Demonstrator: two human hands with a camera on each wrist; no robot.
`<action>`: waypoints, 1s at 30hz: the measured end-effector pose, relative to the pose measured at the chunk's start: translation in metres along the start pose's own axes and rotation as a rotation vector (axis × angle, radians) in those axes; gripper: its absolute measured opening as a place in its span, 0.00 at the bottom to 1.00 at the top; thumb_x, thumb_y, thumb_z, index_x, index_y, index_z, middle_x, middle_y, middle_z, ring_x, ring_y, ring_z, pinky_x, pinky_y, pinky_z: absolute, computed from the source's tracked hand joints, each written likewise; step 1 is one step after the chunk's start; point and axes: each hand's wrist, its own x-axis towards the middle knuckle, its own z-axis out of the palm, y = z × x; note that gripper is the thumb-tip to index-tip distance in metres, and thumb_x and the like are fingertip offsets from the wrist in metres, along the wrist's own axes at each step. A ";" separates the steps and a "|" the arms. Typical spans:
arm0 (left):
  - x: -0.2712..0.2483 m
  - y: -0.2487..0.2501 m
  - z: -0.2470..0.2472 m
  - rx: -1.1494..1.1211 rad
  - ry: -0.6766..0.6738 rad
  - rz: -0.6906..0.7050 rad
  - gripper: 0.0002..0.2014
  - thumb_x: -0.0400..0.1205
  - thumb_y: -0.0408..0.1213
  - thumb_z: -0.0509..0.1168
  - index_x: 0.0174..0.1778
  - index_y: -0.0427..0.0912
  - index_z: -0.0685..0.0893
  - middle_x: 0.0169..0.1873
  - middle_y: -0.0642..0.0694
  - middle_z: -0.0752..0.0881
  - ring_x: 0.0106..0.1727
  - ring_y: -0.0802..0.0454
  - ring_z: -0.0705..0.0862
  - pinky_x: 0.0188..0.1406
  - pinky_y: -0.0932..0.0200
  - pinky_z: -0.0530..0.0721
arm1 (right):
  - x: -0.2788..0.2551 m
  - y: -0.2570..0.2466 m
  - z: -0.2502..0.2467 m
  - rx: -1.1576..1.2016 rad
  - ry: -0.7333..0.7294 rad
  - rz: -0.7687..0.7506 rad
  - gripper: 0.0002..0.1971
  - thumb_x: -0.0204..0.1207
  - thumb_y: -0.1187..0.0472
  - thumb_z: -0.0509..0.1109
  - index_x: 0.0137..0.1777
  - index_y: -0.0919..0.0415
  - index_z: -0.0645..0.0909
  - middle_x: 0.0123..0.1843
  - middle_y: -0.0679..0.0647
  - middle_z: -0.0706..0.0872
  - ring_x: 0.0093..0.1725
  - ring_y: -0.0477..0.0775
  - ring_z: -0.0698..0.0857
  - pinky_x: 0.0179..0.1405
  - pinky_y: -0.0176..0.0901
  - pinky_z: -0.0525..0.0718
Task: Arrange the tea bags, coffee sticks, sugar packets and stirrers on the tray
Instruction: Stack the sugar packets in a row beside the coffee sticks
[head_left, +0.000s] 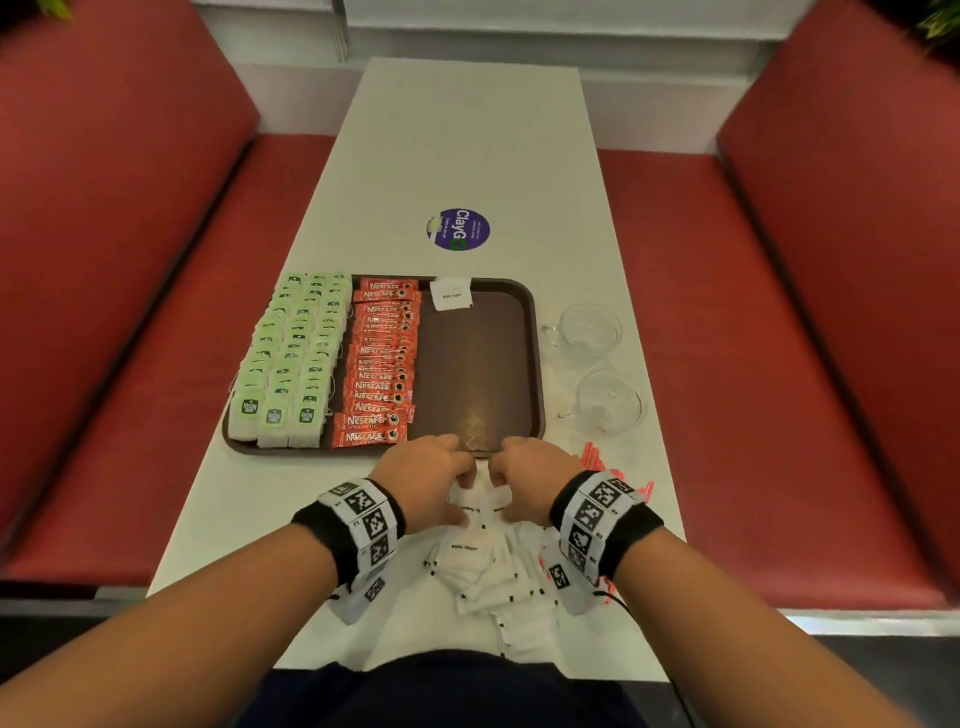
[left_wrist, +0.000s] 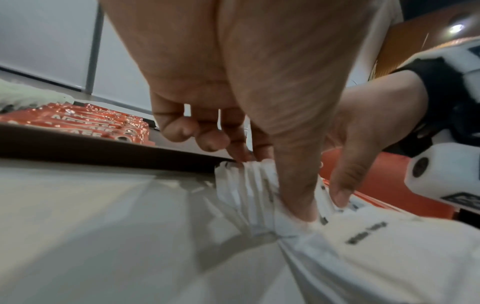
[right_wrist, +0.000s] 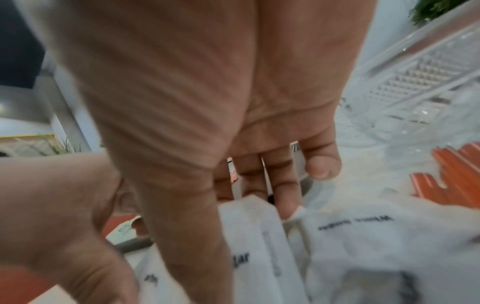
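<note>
We pinch a squared-up stack of white paper sugar packets (left_wrist: 249, 185) between left hand (head_left: 426, 475) and right hand (head_left: 530, 480), at 6 o'clock off the brown plastic tray (head_left: 535, 364), likely for its bare right half.

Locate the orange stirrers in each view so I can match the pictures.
Head: orange stirrers lie right of the right hand, on the table.
Left wrist: not identifiable.
Right wrist: stirrers at the right edge.
Shared landmark: the white sugar packets.
</note>
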 end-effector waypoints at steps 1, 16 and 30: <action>0.000 0.001 0.000 0.010 -0.004 -0.004 0.18 0.73 0.59 0.75 0.53 0.56 0.82 0.52 0.55 0.78 0.53 0.53 0.79 0.46 0.57 0.77 | 0.000 0.000 0.002 -0.002 0.012 0.003 0.16 0.73 0.55 0.78 0.60 0.53 0.84 0.58 0.53 0.80 0.56 0.57 0.82 0.54 0.50 0.85; -0.012 -0.029 -0.026 -0.551 0.236 -0.101 0.06 0.80 0.40 0.74 0.44 0.58 0.89 0.31 0.58 0.85 0.33 0.63 0.80 0.35 0.67 0.76 | -0.019 0.012 -0.016 0.636 0.279 0.012 0.10 0.81 0.70 0.56 0.44 0.53 0.66 0.43 0.53 0.88 0.36 0.49 0.80 0.34 0.45 0.77; 0.011 -0.035 -0.068 -0.926 0.517 -0.026 0.12 0.76 0.40 0.78 0.51 0.54 0.85 0.41 0.54 0.87 0.39 0.61 0.82 0.42 0.66 0.81 | 0.016 0.000 -0.048 0.909 0.568 -0.120 0.07 0.81 0.52 0.72 0.46 0.53 0.81 0.36 0.46 0.84 0.35 0.43 0.81 0.37 0.40 0.81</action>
